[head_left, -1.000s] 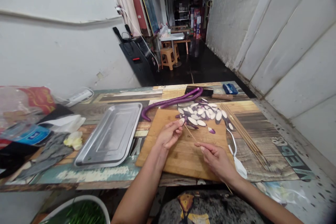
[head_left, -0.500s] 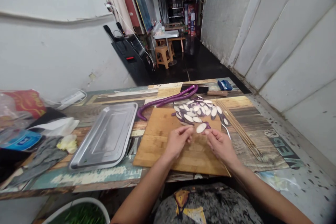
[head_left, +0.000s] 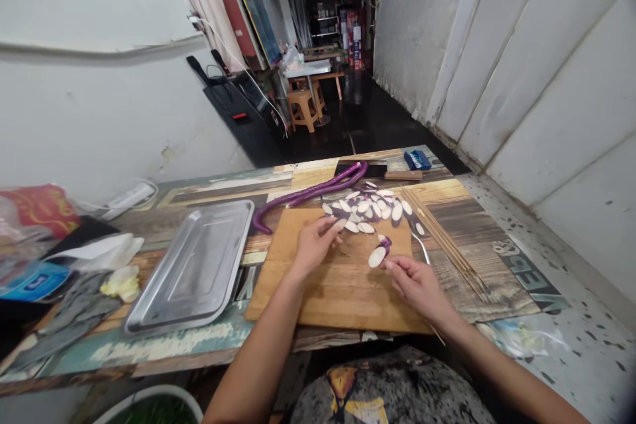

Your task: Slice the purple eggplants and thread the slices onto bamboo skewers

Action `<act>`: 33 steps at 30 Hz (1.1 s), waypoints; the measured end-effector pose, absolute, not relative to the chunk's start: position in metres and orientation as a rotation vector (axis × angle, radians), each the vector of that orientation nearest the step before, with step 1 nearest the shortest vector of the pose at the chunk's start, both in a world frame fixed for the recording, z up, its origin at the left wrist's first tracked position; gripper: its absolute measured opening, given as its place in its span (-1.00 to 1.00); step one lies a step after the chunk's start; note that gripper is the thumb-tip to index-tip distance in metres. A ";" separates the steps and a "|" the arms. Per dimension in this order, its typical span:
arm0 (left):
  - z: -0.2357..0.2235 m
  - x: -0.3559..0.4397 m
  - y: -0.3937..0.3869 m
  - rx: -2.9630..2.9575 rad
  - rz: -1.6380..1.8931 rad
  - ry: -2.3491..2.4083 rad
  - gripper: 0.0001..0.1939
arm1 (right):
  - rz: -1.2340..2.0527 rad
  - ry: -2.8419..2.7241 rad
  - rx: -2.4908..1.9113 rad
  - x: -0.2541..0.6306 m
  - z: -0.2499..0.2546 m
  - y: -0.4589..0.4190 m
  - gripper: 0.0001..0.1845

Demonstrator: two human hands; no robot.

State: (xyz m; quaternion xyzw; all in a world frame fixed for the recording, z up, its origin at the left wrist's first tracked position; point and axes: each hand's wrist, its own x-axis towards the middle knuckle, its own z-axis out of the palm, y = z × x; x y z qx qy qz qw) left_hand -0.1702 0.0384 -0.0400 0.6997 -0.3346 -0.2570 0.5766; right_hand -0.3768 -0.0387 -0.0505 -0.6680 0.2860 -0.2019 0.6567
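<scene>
My right hand (head_left: 416, 283) pinches a thin bamboo skewer with a white, purple-edged eggplant slice (head_left: 377, 256) threaded on its tip; the skewer's back end (head_left: 437, 336) sticks out past my wrist. My left hand (head_left: 314, 243) reaches across the wooden cutting board (head_left: 318, 295), and its fingertips close on a slice at the near edge of the pile of eggplant slices (head_left: 368, 207). Both hands are over the board, roughly a hand's width apart.
Two long purple eggplants (head_left: 308, 195) lie behind the board. A steel tray (head_left: 193, 265) sits to the left, a bundle of skewers (head_left: 444, 242) to the right. A knife (head_left: 397, 175) and a blue object (head_left: 416, 159) lie at the table's far edge. Bags and cloths clutter the left end.
Half a second ago both hands met at the slice on the skewer. My left hand has since moved out to the pile, and my right hand has drawn back with the skewered slice.
</scene>
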 end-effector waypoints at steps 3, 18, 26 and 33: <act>-0.040 -0.168 0.040 1.375 -0.829 -0.404 -0.64 | -0.425 0.589 -1.627 -0.373 -0.059 -0.035 -0.59; -0.034 -0.158 0.043 1.018 -0.927 -0.015 -0.87 | -0.302 0.549 -1.682 -0.371 -0.055 -0.033 -0.59; -0.030 -0.157 0.044 0.964 -0.975 0.053 -0.92 | -0.314 0.557 -1.752 -0.370 -0.062 -0.034 -0.60; -0.031 -0.157 0.043 0.951 -0.982 0.042 -0.92 | -0.309 0.547 -1.746 -0.369 -0.061 -0.034 -0.60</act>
